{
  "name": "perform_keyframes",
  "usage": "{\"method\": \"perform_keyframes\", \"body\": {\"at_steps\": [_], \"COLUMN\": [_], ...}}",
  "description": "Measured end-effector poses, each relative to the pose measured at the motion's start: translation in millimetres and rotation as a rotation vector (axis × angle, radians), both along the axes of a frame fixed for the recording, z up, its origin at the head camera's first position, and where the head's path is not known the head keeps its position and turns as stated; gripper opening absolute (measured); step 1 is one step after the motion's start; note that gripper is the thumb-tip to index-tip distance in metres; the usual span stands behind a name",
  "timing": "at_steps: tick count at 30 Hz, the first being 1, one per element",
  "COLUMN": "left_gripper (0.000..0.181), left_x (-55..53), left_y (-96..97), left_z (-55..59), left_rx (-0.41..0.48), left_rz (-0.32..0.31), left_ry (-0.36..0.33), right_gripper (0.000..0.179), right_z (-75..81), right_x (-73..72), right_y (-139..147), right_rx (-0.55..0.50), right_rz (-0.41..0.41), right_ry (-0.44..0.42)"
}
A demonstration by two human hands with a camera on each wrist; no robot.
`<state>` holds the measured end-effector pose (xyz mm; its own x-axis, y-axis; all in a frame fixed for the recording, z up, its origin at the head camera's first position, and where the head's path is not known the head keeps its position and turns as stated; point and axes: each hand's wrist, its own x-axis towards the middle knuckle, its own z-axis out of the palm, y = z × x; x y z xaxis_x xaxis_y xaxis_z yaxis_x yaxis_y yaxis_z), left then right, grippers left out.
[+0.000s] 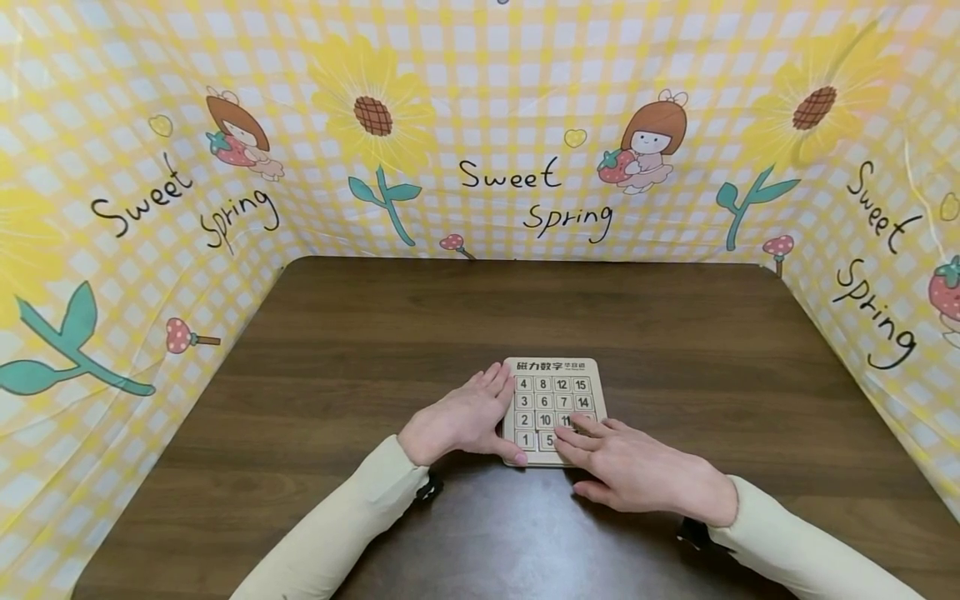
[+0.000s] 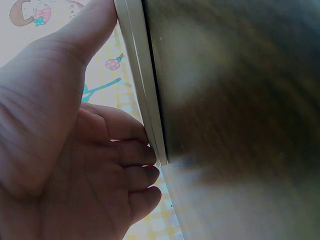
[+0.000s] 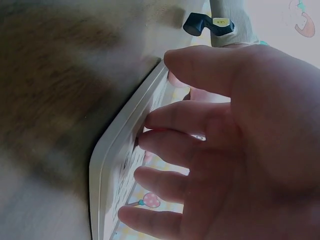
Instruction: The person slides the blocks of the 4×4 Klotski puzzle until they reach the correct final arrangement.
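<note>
A pale, square number sliding puzzle (image 1: 555, 367) with black-numbered tiles lies flat on the dark wooden table. My left hand (image 1: 468, 417) rests along its left side, the fingers at the upper part and the thumb at the lower left corner. In the left wrist view, the thumb and fingertips touch the puzzle's edge (image 2: 142, 85). From the right, my right hand (image 1: 633, 462) reaches over the lower tiles, its fingers extended and fingertips on them. Those fingers hide the lower right tiles; a 5 tile (image 1: 548, 440) shows beside them. The right thumb stays off the board's near edge.
The brown wooden table (image 1: 360, 333) extends around the puzzle on all sides. A yellow checked cloth (image 1: 495, 108) with flowers and lettering rises behind and along both sides. Dark straps or devices (image 1: 701, 533) sit at the cuffs of the cream sleeves.
</note>
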<state>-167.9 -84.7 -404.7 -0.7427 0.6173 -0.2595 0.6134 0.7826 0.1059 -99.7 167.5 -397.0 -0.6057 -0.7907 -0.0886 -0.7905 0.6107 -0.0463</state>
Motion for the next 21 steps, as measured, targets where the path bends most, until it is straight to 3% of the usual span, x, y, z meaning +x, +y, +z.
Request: {"method": "perform_keyframes", "body": {"at_steps": [11, 21], "left_gripper": [0.118, 0.119], "left_x": [-0.9, -0.4], "left_y": [2.2, 0.0], "left_z": [-1.4, -0.9], "left_rx": [-0.006, -0.005], "left_rz": [-0.003, -0.003], "left_ry": [-0.005, -0.005], "right_gripper": [0.057, 0.056], "right_z": [-0.2, 9.0], "right_x": [2.4, 6.6], "right_y": [4, 34], "right_rx": [-0.013, -0.025], "right_rz": [-0.004, -0.121], "right_ry": [0.025, -0.035]}}
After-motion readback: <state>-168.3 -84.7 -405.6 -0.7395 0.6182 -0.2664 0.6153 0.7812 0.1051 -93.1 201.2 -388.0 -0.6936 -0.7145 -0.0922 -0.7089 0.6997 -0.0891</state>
